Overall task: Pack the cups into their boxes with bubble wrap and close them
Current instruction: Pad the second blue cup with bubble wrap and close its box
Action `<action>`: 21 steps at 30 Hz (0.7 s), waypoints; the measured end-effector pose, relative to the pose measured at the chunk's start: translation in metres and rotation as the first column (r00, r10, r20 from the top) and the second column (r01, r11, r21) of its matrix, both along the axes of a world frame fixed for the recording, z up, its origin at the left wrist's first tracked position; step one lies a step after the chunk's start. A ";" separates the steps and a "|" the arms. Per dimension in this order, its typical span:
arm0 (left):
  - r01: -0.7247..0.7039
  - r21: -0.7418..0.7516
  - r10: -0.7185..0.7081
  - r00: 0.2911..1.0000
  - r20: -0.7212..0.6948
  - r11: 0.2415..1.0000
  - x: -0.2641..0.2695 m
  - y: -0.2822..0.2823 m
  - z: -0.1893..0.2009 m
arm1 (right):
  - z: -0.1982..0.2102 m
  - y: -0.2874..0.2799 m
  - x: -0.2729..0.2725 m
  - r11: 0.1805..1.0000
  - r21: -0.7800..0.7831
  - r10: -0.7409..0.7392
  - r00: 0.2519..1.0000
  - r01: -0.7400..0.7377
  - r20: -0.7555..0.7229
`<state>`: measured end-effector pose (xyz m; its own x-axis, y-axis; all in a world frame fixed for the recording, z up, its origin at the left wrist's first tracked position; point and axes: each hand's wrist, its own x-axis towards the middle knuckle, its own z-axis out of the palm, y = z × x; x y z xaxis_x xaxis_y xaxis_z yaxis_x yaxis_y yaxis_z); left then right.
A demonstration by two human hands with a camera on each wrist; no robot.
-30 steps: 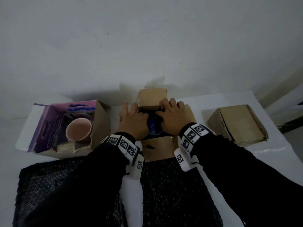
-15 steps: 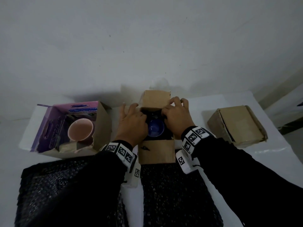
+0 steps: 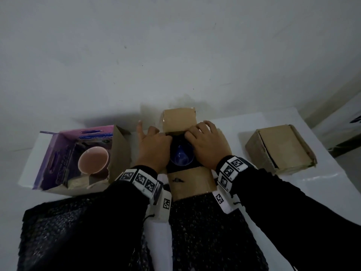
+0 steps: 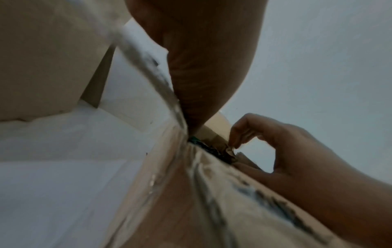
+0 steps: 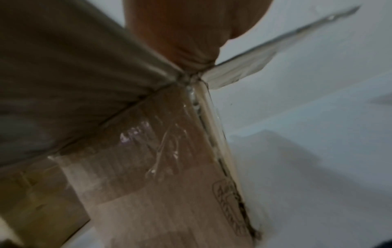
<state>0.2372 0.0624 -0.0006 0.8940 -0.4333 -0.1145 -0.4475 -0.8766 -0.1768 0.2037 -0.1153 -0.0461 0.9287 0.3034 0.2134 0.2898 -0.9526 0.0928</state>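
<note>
A blue cup (image 3: 181, 156) stands upright in dark bubble wrap (image 4: 214, 151) inside the open brown box (image 3: 192, 182) at the table's middle. Its far flap (image 3: 178, 121) stands up. My left hand (image 3: 153, 145) lies flat over the box's left side with the fingers stretched out. My right hand (image 3: 207, 143) is on the right side. Its fingers (image 4: 233, 142) are curled and pinch the wrap at the far rim. A pink cup (image 3: 93, 160) sits unwrapped in an open purple box (image 3: 52, 163) at the left.
A closed brown box (image 3: 281, 151) stands at the right on the white table (image 3: 322, 192). Two black bubble wrap sheets (image 3: 211, 231) (image 3: 68, 231) lie near the front edge under my forearms. A grey wall rises just behind the boxes.
Both hands have slid off the cup's mouth towards the box's sides and far rim. The blue cup now shows between them. The boxes have stayed in place.
</note>
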 end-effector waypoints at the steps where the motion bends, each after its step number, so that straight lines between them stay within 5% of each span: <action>1: 0.008 0.010 -0.008 1.000 0.004 1.000 -0.002 0.001 0.000 | 0.000 0.000 -0.001 1.000 -0.022 0.003 1.000 -0.004 -0.022; 7: 0.055 0.146 -0.053 0.998 -0.016 0.988 -0.004 0.002 -0.004 | 0.010 0.010 0.007 0.977 -0.207 -0.106 0.948 0.044 -0.299; 12: 0.089 0.142 -0.081 0.995 -0.060 0.986 -0.002 0.000 -0.007 | 0.009 0.014 0.014 0.976 -0.205 -0.151 0.919 0.079 -0.365; 15: 0.090 0.139 -0.074 0.991 -0.112 0.986 0.002 -0.003 -0.016 | 0.010 0.011 0.005 0.987 -0.121 -0.141 0.937 0.108 -0.319; 21: 0.055 0.069 -0.050 0.997 -0.066 0.996 0.005 -0.004 -0.017 | 0.004 -0.004 -0.009 0.994 0.059 -0.093 0.995 0.092 0.019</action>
